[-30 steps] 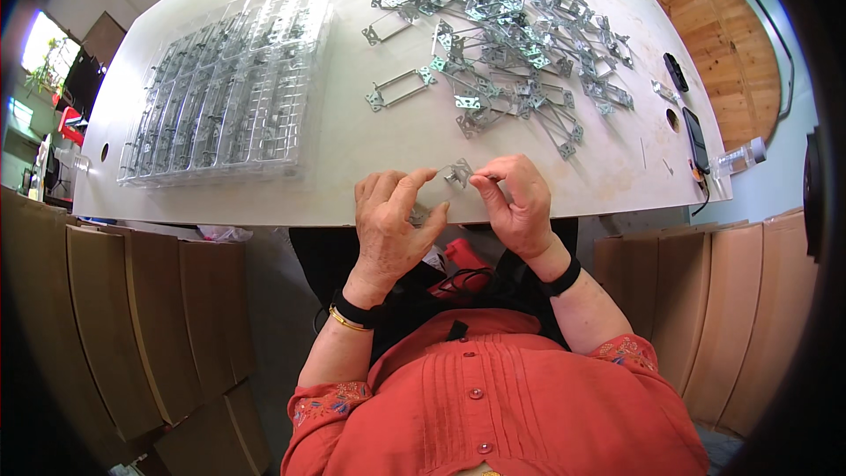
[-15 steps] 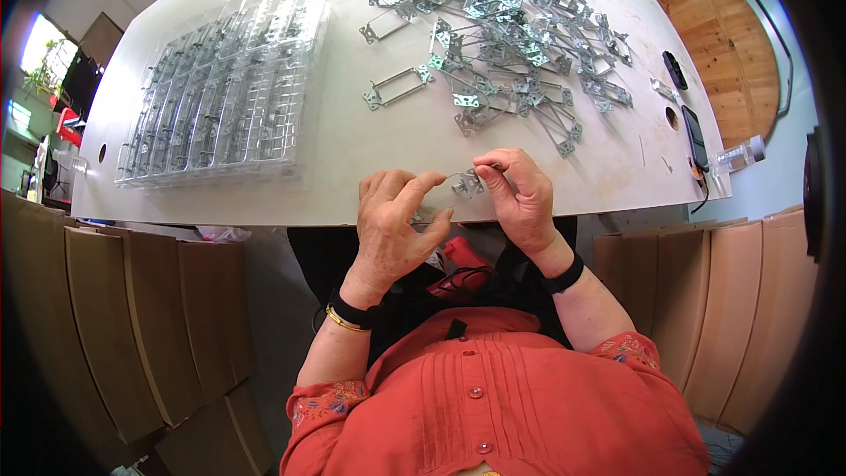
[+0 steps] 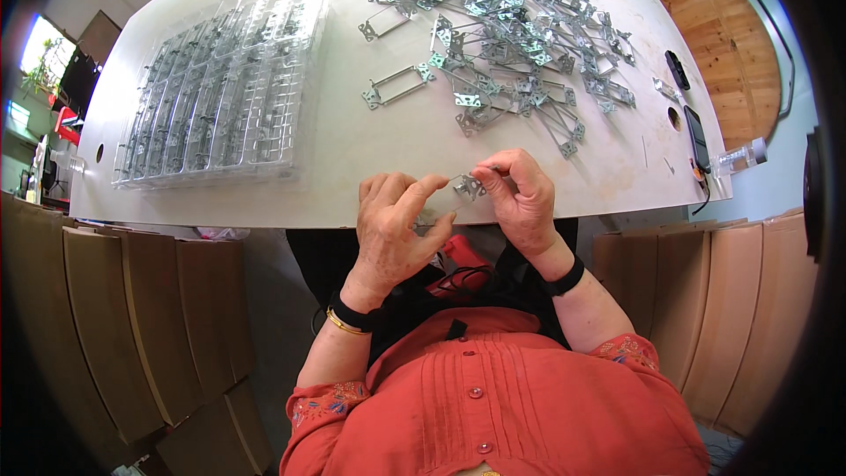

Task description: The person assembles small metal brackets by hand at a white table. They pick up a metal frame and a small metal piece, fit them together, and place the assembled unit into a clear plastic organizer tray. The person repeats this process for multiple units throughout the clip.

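Your left hand (image 3: 397, 225) and right hand (image 3: 520, 198) meet at the near edge of the table (image 3: 352, 167), both pinched shut on one small metal bracket (image 3: 467, 187); you hold it by its ends, likely so its middle stays in your sight; the loose pile of brackets (image 3: 511, 44) lies within reach of your right; the clear tray (image 3: 216, 97), already filled in rows, sits to your left.
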`<state>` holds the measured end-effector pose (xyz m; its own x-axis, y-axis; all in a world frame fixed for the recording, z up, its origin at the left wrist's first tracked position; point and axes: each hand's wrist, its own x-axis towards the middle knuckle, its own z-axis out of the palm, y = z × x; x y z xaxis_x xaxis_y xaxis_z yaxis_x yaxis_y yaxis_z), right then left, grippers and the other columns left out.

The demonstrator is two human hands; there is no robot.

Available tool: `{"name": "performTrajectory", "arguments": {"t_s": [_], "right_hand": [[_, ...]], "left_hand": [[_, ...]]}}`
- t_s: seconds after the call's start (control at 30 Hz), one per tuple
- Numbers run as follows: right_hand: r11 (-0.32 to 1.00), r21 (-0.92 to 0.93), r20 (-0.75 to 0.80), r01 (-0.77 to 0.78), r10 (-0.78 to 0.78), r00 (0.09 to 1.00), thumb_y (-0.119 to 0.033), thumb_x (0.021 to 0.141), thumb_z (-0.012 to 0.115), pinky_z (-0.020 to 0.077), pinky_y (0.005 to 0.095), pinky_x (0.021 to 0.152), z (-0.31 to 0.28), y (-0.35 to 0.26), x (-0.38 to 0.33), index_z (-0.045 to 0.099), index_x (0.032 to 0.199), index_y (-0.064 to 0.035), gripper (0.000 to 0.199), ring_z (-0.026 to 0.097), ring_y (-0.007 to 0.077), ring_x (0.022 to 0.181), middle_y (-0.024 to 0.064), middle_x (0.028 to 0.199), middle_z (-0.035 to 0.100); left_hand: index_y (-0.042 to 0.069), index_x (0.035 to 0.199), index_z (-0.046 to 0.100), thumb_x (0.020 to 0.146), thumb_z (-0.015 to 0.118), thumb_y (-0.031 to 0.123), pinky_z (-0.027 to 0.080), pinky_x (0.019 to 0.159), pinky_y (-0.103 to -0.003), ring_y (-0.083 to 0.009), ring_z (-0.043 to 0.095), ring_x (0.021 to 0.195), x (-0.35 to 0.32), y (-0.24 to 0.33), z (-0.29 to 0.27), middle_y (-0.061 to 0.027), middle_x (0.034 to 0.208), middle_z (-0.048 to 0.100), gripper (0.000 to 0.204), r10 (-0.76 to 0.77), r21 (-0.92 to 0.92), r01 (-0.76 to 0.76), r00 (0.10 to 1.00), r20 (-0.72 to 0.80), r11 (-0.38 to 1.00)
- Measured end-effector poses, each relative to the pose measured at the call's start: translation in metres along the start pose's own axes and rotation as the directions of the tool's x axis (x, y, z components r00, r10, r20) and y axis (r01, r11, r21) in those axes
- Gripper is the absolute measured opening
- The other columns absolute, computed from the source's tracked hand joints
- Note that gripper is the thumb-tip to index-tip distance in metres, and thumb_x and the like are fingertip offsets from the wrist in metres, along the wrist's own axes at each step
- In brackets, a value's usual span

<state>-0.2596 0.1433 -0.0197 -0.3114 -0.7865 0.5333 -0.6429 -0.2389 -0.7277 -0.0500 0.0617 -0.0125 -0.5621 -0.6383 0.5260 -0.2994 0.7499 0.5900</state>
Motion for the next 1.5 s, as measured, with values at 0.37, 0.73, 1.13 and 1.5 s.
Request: {"name": "performTrajectory", "arguments": {"t_s": [0.37, 0.73, 1.13, 1.5], "right_hand": [[0.993, -0.059, -0.019, 0.104, -0.106, 0.994, -0.005, 0.096, 0.087, 0.0589, 0.0415, 0.08, 0.0005, 0.0003, 0.0018, 0.077, 0.109, -0.0049, 0.017, 0.072, 0.0311, 0.091, 0.0096, 0.101, 0.075], [0.985, -0.089, -0.021, 0.148, -0.15, 0.988, -0.006, 0.094, 0.087, 0.0588, 0.0413, 0.081, 0.0004, -0.0048, 0.0051, 0.077, 0.113, -0.0058, 0.021, 0.072, 0.032, 0.095, 0.009, 0.102, 0.077], [0.988, -0.113, -0.037, 0.105, -0.11, 0.993, -0.011, 0.091, 0.092, 0.0582, 0.0435, 0.083, 0.0021, -0.0013, 0.0012, 0.077, 0.106, -0.009, 0.021, 0.072, 0.0318, 0.094, 0.0087, 0.104, 0.076], [0.986, -0.117, -0.038, 0.122, -0.127, 0.991, -0.012, 0.091, 0.092, 0.0577, 0.0426, 0.084, 0.0032, -0.0011, 0.0017, 0.077, 0.106, -0.0102, 0.02, 0.072, 0.0312, 0.095, 0.0076, 0.105, 0.076]], "left_hand": [[0.013, 0.122, 0.08, 0.077, 0.091, 0.016, 0.046, 0.091, -0.042, -0.0263, 0.062, 0.088, 0.0014, 0.0012, 0.001, -0.0045, 0.092, 0.065, 0.046, 0.014, 0.012, -0.013, 1.0, -0.013, 1.0], [0.013, 0.122, 0.08, 0.076, 0.092, 0.016, 0.045, 0.089, -0.042, -0.0255, 0.061, 0.086, 0.0018, 0.0018, 0.0014, -0.0041, 0.088, 0.061, 0.047, 0.01, 0.002, -0.01, 1.0, -0.017, 1.0], [0.013, 0.121, 0.08, 0.077, 0.091, 0.017, 0.046, 0.092, -0.042, -0.0261, 0.062, 0.088, 0.0013, 0.0026, -0.0002, -0.0038, 0.092, 0.066, 0.046, 0.009, 0.017, -0.009, 1.0, -0.002, 1.0], [0.013, 0.121, 0.08, 0.077, 0.091, 0.018, 0.046, 0.091, -0.042, -0.0259, 0.062, 0.086, 0.0006, 0.0022, 0.0002, -0.0037, 0.088, 0.063, 0.046, 0.009, 0.016, -0.009, 1.0, 0.0, 1.0]]}}
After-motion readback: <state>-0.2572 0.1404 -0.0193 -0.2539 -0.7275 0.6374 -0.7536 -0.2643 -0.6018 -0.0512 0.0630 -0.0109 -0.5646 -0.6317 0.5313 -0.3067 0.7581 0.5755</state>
